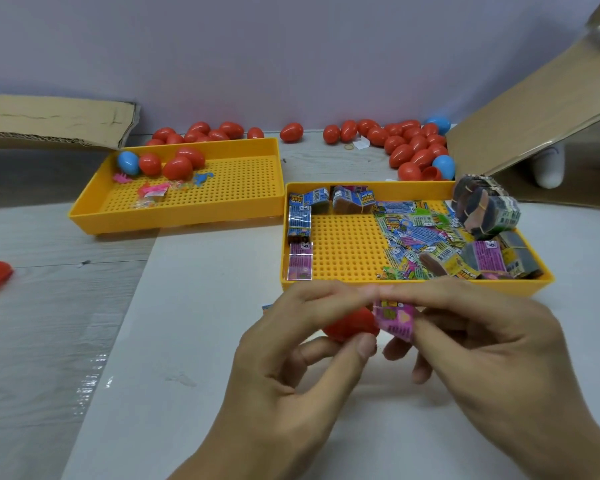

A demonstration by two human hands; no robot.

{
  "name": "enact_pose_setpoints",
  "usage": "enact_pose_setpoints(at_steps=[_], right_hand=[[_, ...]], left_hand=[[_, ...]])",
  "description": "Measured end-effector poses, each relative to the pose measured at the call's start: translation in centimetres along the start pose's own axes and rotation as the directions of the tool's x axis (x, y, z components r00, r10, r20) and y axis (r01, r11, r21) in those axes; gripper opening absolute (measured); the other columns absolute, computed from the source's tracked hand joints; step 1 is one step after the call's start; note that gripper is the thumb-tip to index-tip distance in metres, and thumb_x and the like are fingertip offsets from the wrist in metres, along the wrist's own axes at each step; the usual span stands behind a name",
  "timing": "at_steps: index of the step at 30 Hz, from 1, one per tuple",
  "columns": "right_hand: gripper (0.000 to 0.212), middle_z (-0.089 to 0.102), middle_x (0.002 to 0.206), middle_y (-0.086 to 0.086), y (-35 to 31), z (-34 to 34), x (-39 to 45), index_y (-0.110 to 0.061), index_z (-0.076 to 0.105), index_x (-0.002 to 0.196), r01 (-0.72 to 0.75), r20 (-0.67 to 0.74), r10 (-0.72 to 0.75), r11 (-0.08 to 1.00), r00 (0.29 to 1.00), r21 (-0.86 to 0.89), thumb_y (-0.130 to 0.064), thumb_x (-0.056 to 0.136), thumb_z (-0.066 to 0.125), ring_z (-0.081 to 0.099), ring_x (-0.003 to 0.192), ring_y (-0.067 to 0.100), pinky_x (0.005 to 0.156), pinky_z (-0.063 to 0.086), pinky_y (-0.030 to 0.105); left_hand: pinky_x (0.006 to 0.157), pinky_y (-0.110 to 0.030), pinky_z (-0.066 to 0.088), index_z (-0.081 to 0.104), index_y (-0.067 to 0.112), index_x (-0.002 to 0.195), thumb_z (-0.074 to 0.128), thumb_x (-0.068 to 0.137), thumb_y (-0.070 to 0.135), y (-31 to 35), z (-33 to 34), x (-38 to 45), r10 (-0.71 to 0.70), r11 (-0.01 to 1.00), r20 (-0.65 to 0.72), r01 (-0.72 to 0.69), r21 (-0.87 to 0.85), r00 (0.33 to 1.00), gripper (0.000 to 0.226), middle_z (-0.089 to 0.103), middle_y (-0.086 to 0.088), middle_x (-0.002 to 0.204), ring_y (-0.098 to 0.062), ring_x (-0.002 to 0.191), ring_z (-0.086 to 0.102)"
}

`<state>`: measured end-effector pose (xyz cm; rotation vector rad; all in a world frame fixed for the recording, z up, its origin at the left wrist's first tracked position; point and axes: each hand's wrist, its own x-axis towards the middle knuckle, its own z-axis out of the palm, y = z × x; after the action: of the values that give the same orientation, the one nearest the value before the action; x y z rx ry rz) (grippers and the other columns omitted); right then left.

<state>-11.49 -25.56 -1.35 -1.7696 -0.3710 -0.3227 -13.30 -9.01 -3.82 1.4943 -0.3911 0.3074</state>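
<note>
Pinching a folded pink leaflet (397, 322), long edge roughly upright, the right hand (499, 348) holds it just beside the red egg (352, 325), which sits leftward, gripped by the left hand (284, 362) between thumb and curled fingers.

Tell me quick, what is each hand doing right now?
Left hand: closed, gripping a red plastic egg.
Right hand: closed, pinching a pink leaflet right next to the egg.

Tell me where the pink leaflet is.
Head view, lower centre: the right hand pinches the pink leaflet beside the red egg shell in the left hand, just before the right-side yellow tray.
</note>
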Motion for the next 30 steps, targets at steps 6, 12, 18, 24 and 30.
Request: enact_pose_setpoints(at_steps=[6, 12, 18, 24, 30], right_hand=[[0.032, 0.070, 0.075, -0.007, 0.2, -0.1, 0.0, -0.027, 0.079, 0.082, 0.032, 0.038, -0.029, 0.997, 0.999, -0.066, 0.001, 0.075, 0.064, 0.069, 0.054, 0.011, 0.036, 0.047, 0.024], [0.025, 0.071, 0.079, -0.010, -0.1, -0.3, 0.1, -0.028, 0.077, 0.087, 0.098, 0.095, -0.082, 0.978, 0.992, -0.183, -0.007, 0.075, 0.070, 0.069, 0.057, 0.009, 0.037, 0.047, 0.029], [0.021, 0.071, 0.090, -0.012, -0.3, -0.8, 0.6, -0.027, 0.078, 0.090, 0.098, 0.157, -0.070, 0.979, 0.985, -0.181, -0.013, 0.077, 0.072, 0.068, 0.069, 0.013, 0.042, 0.047, 0.024], [0.020, 0.071, 0.081, -0.015, -0.7, -1.1, 0.9, -0.024, 0.078, 0.095, 0.111, 0.204, -0.076, 0.980, 0.976, -0.163, -0.031, 0.084, 0.063, 0.066, 0.068, 0.013, 0.045, 0.049, 0.029], [0.021, 0.069, 0.076, -0.011, -0.6, -1.0, 0.8, -0.021, 0.078, 0.092, 0.122, 0.195, -0.088, 0.978, 0.977, -0.167, -0.032, 0.084, 0.062, 0.062, 0.058, 0.012, 0.043, 0.047, 0.032]], left_hand=[[0.078, -0.033, 0.060, 0.065, 0.025, 0.120, 0.076, 0.079, 0.016, -0.1, -0.2, -0.1, -0.083, 0.996, -0.020, 0.082, -0.041, 0.996, 0.044, 0.070, -0.005, 0.111, -0.032, 0.102, 0.069], [0.080, -0.026, 0.058, 0.072, 0.019, 0.115, 0.075, 0.079, 0.015, -0.1, -0.3, 0.2, -0.056, 0.998, -0.019, 0.056, -0.007, 0.998, 0.037, 0.065, -0.002, 0.111, -0.032, 0.102, 0.068], [0.081, -0.035, 0.060, 0.073, 0.023, 0.117, 0.068, 0.085, 0.017, 0.2, -0.5, 0.2, -0.058, 0.998, -0.026, 0.057, -0.023, 0.998, 0.033, 0.065, -0.001, 0.111, -0.030, 0.104, 0.067], [0.082, -0.026, 0.057, 0.069, 0.029, 0.118, 0.069, 0.082, 0.022, 0.2, -0.7, 0.2, -0.091, 0.996, -0.054, 0.091, -0.009, 0.994, 0.037, 0.067, -0.003, 0.111, -0.029, 0.107, 0.066], [0.082, -0.025, 0.056, 0.072, 0.023, 0.113, 0.069, 0.082, 0.017, 0.1, -0.6, 0.3, -0.084, 0.996, -0.030, 0.083, -0.028, 0.996, 0.031, 0.065, 0.000, 0.109, -0.028, 0.104, 0.066]])
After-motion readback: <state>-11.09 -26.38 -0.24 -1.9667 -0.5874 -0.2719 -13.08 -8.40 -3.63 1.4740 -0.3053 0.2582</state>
